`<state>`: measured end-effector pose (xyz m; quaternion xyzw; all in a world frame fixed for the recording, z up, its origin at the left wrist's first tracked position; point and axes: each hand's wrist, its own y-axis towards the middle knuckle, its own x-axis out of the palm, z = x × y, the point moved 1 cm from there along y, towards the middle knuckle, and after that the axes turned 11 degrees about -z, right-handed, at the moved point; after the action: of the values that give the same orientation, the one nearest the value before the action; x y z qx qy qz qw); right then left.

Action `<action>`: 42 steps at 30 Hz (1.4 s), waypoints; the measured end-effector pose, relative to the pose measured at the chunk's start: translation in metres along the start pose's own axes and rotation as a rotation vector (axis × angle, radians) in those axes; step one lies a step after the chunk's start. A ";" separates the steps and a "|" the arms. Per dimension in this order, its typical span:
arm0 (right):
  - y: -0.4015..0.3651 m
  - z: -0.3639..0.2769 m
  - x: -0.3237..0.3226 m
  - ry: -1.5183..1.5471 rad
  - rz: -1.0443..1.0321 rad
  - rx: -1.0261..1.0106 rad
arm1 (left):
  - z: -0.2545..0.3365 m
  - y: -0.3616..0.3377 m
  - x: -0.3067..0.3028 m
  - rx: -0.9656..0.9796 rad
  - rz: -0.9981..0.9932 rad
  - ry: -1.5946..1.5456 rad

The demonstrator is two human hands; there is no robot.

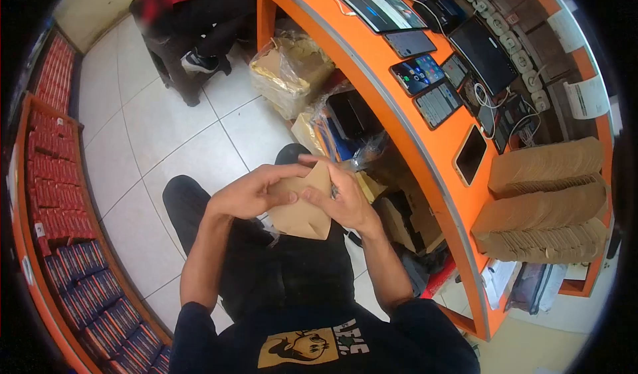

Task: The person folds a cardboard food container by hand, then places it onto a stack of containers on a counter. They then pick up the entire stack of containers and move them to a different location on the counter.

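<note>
Both my hands hold a brown paper envelope (299,209) above my lap. My left hand (249,191) grips its left side with the thumb on top. My right hand (342,198) pinches the upper right part, fingers curled over the flap near the top edge. The envelope hangs with its lower end pointing down toward my black trousers. Part of the envelope is hidden behind my fingers.
An orange curved counter (372,75) on the right carries several phones (417,74) and tablets (382,12), plus stacks of brown envelopes (545,204). Plastic-wrapped boxes (292,68) sit under it. Shelves of red and blue boxes (56,208) line the left. Another person's legs (193,25) are at the top.
</note>
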<state>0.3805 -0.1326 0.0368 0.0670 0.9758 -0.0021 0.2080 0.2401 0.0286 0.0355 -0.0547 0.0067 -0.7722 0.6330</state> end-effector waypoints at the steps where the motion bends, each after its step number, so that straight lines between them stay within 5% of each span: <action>1: 0.000 0.000 -0.001 0.069 -0.133 0.078 | 0.002 -0.002 0.000 -0.002 0.005 0.000; 3: -0.003 0.005 0.001 0.147 -0.167 0.100 | 0.008 0.000 0.001 0.042 0.046 0.242; 11: -0.003 0.044 0.023 0.700 -0.150 0.096 | 0.000 0.004 -0.004 0.072 0.170 0.201; 16: -0.005 0.038 0.025 0.528 -0.017 0.175 | 0.007 0.008 0.008 0.127 0.334 0.351; 18: -0.006 0.032 0.019 0.491 -0.012 0.199 | 0.013 0.008 0.013 -0.064 0.458 0.236; 29: -0.008 0.019 0.012 0.300 -0.036 0.386 | 0.002 0.014 0.016 -0.071 0.523 0.532; 32: -0.004 0.017 0.008 0.142 0.041 0.211 | 0.009 0.016 0.017 -0.096 0.517 0.618; 34: -0.003 0.020 0.001 -0.234 0.127 -0.011 | 0.011 0.017 0.020 -0.126 0.517 0.675; 37: -0.009 0.018 0.001 -0.190 0.378 0.071 | 0.004 0.018 0.013 0.001 0.868 0.184; 40: -0.008 0.015 0.007 -0.085 0.657 -0.034 | -0.006 0.016 0.014 -0.064 0.707 -0.287; 42: -0.010 0.008 0.012 -0.061 0.661 -0.005 | -0.007 0.014 0.014 -0.061 0.595 -0.283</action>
<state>0.3716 -0.1417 0.0249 0.3794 0.8947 0.0657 0.2266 0.2501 0.0118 0.0289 -0.1762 -0.0426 -0.5375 0.8236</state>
